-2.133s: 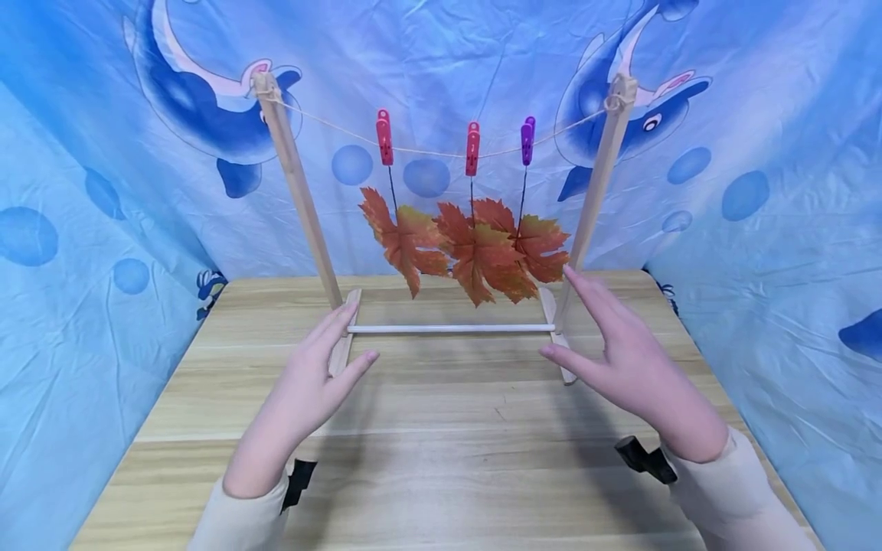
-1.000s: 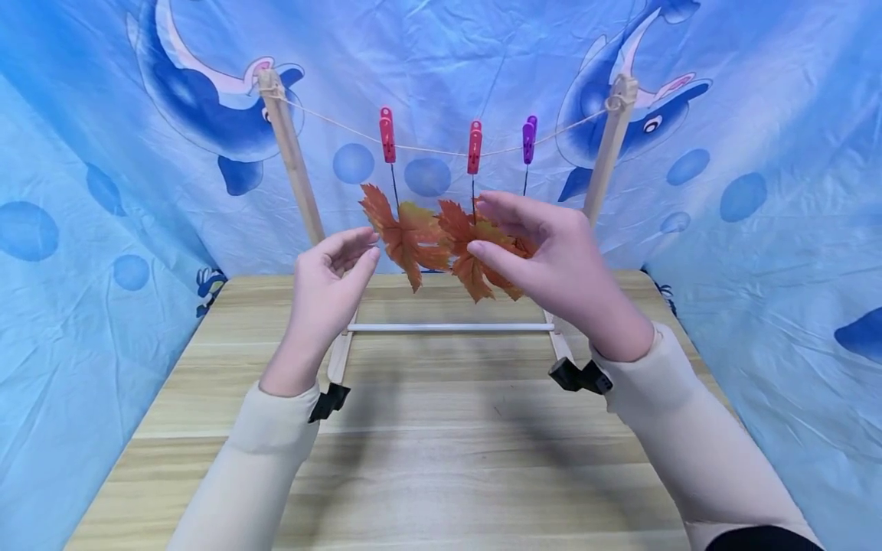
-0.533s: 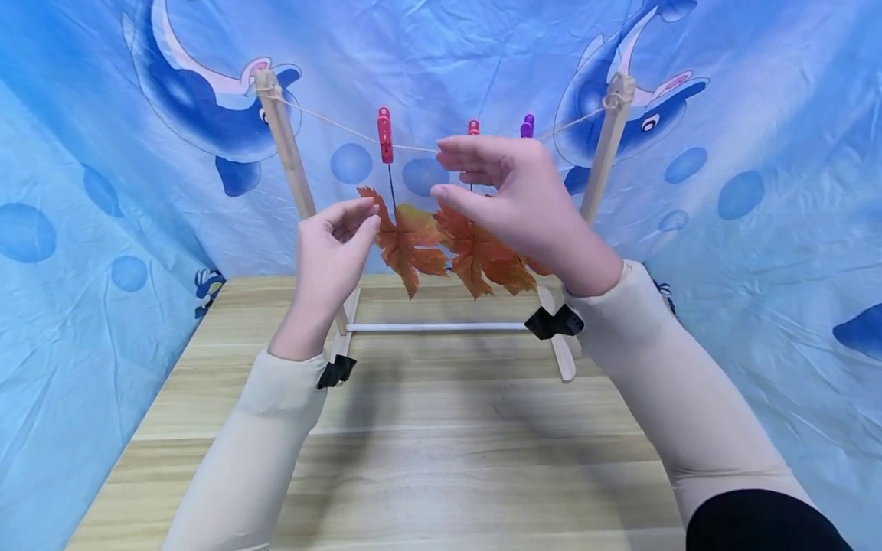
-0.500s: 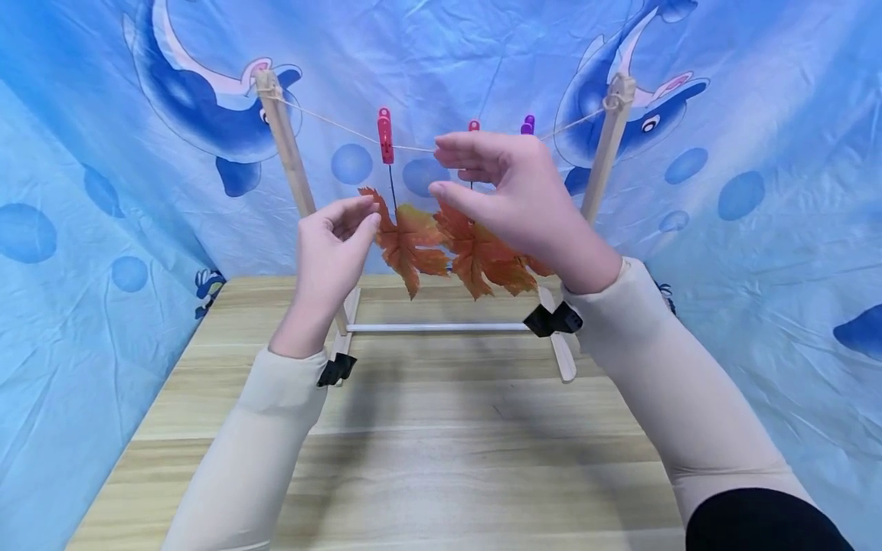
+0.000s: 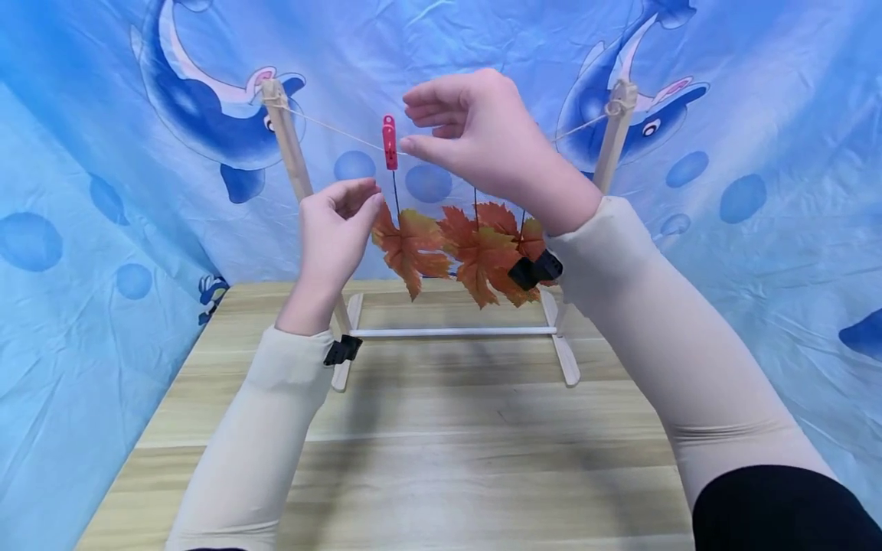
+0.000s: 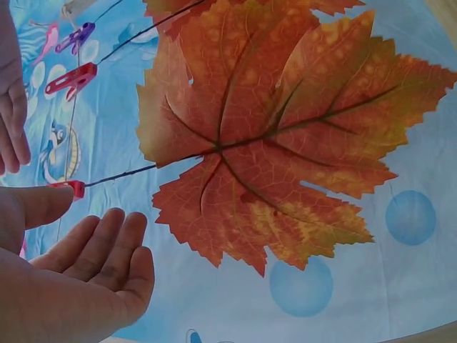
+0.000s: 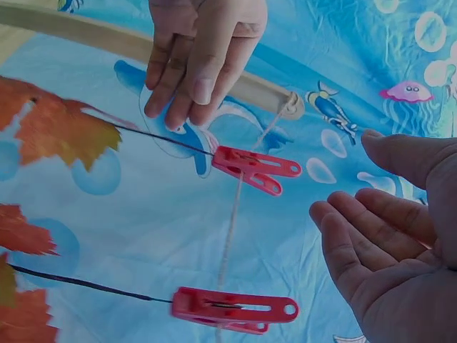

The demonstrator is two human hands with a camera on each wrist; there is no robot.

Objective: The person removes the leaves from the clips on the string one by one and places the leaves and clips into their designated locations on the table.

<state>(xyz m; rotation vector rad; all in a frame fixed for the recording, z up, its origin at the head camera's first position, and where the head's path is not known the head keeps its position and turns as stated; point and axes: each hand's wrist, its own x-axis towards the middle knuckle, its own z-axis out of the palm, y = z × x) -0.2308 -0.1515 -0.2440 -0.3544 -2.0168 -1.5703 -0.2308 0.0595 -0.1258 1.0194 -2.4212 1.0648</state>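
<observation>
My left hand [image 5: 334, 233], fingers gently bent and holding nothing, is beside the stem of the leftmost orange-red maple leaf [image 5: 413, 245]. A red clothespin [image 5: 390, 144] clips that stem to a string [image 5: 331, 128]. My right hand [image 5: 485, 134] is raised with thumb and fingers apart, its thumb tip close to this clothespin in the head view. The right wrist view shows a gap between the hand and the clothespin [image 7: 257, 168]. Another red clothespin [image 7: 235, 309] and a purple clothespin [image 6: 75, 37] are hidden behind my right hand in the head view. Their leaves [image 5: 482, 252] overlap below.
Two wooden posts [image 5: 292, 153] carry the string, standing on feet [image 5: 566, 360] joined by a white rod [image 5: 455, 332]. The frame stands on a wood-grain table [image 5: 441, 451]. Blue dolphin-printed cloth [image 5: 331, 46] surrounds it.
Both hands have risen from beside the stand's base. The right hand has moved up and left across the middle clothespin towards the left one; the left hand has come up to the left leaf's stem.
</observation>
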